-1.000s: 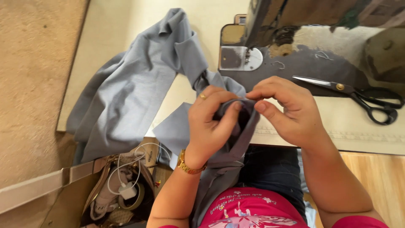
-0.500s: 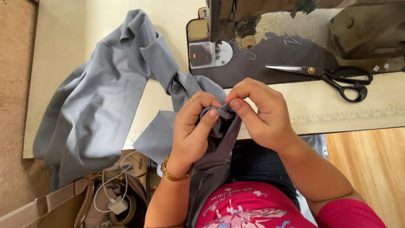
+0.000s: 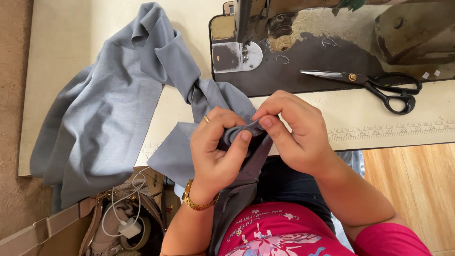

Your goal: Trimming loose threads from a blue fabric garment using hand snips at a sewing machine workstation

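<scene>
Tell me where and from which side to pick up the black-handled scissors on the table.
Grip the scissors by the black handle loops at their right end, coming from above on the right. They lie flat and closed on the sewing table, blades pointing left toward the sewing machine, so the handles are the safe, open part.

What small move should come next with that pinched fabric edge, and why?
Probably carry the fold toward the sewing machine's presser foot. Both the left hand and right hand pinch a small fold of the grey fabric short of the needle plate; the scissors lie untouched.
</scene>
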